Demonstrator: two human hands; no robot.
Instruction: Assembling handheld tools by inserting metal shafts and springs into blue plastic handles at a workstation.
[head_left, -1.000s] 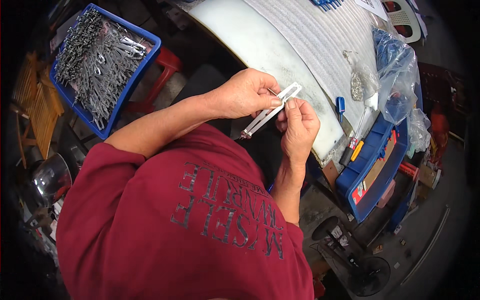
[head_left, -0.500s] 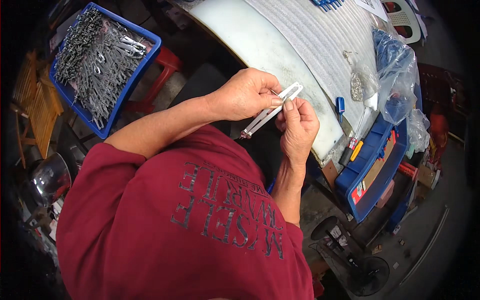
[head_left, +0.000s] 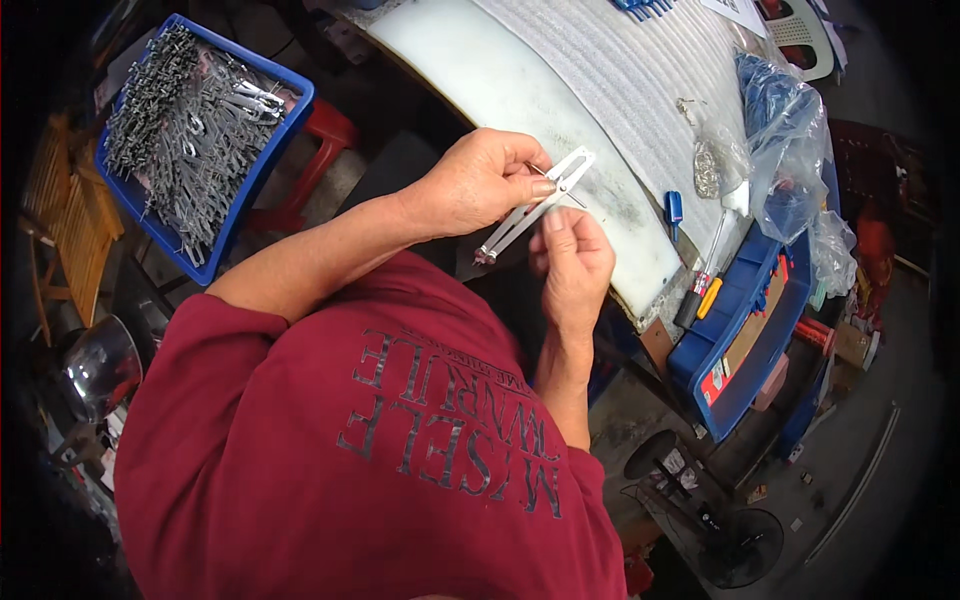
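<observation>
A slim metal piece with a slotted end (head_left: pixel 535 208) is held in the air just off the near edge of the table (head_left: pixel 470 60), between the chest and the white tabletop. Its forked, slotted end points up toward the table, and its narrow end points down and to the left. The left hand (head_left: pixel 475 185) is closed around the piece from above, with the fingers curled over its middle and a thin pin or wire pinched at the fingertips beside the slot. The right hand (head_left: pixel 572 262) is closed on the piece from below, with the thumb pressed up against its underside.

The work is judged to be in mid-assembly: the small pin appears to be set at the slot but not yet seated, though this cannot be told for certain at this size. One piece is in hand, and nothing finished is seen laid out on the table.

A blue bin (head_left: pixel 262 170) heaped with many similar grey metal parts is seen well to the left, below table level. At the right edge of the table a small blue-handled tool (head_left: pixel 674 208), a screwdriver with a yellow-and-black handle (head_left: pixel 700 295) and clear plastic bags (head_left: pixel 790 150) are found, with a blue parts case (head_left: pixel 745 330) just beyond that edge.
</observation>
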